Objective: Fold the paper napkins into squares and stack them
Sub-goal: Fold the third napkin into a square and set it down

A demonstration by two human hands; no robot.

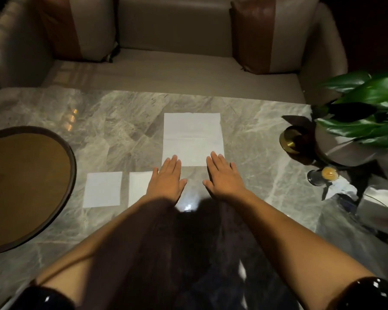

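fingers (174, 163) straight on left hand (168, 183) and right hand (225, 179), holding nothing — tips rest on near edge of unfolded napkin (192, 135). two folded squares (102, 190) left of it, unstacked. next, probably: pinch near corners, fold away.

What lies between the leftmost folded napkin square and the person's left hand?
In the head view, a second folded napkin lies on the marble table between the leftmost square and the left hand, which covers its right edge.

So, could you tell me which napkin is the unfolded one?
The large napkin, at the fingertips of the left hand and right hand; the left square and the half-hidden square are smaller.
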